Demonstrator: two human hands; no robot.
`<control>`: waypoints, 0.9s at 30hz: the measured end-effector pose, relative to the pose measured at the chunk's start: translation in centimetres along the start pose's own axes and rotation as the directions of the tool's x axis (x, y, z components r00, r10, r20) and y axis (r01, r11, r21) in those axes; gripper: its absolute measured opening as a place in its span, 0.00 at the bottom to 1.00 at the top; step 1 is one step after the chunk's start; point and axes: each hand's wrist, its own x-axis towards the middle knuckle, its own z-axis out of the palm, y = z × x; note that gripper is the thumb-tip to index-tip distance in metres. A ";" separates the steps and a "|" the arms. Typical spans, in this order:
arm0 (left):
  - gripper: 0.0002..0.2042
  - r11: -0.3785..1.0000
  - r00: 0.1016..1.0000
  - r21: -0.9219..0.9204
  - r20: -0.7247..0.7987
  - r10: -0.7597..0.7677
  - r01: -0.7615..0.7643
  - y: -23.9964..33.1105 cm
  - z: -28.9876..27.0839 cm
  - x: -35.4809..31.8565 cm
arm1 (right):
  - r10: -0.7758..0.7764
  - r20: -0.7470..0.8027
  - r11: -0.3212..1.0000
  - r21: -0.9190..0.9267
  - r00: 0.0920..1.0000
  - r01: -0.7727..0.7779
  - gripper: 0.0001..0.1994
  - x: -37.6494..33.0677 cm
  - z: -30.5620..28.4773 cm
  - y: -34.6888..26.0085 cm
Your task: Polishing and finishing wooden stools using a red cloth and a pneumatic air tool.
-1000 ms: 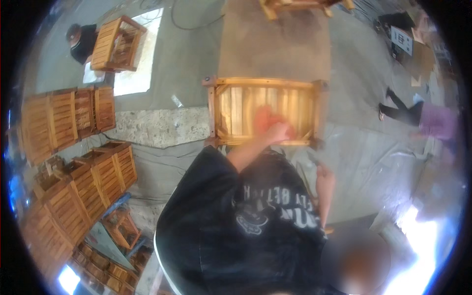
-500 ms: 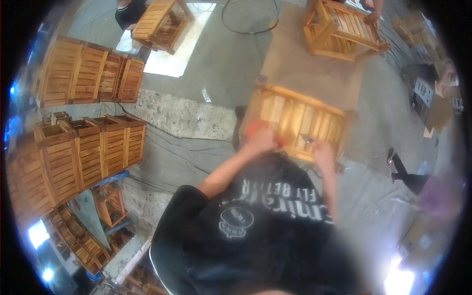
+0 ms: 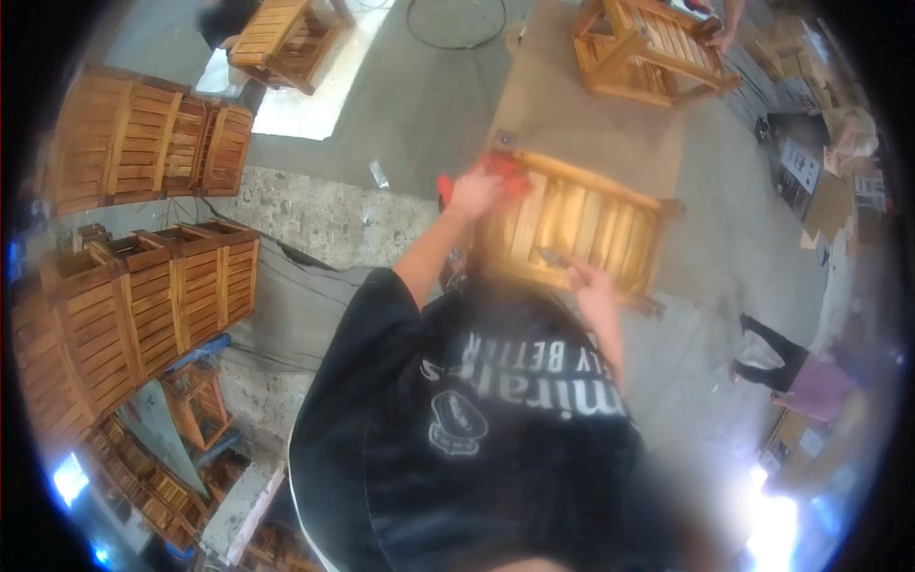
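A slatted wooden piece of furniture (image 3: 621,234) lies in front of me on brown sheeting, its pale slats facing up. At its far left corner my left hand (image 3: 474,194) is closed round a red cloth (image 3: 503,177), which is blurred and bunched against the frame. Over the near side of the slats, my right hand (image 3: 593,288) grips a small putty knife (image 3: 550,255). The knife's grey blade points left across the slats, and its handle is mostly hidden in my fingers.
Stacked slatted wooden units (image 3: 143,315) stand along the left. Beyond the brown sheet (image 3: 553,114) is another wooden frame (image 3: 648,57) with a person's hand (image 3: 721,38) at it. A black cable loop (image 3: 457,43) lies on the floor; cardboard boxes (image 3: 801,181) sit at right.
My left hand has moved from the near left edge to the far left corner with the red cloth. The putty knife in my right hand has shifted left. The whole view has shifted slightly.
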 end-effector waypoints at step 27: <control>0.13 0.835 0.844 -0.126 0.068 -0.532 0.536 -9.2 5.4 -3.7 | 0.184 0.219 0.813 0.514 0.958 -0.274 0.21 5.0 4.5 -5.1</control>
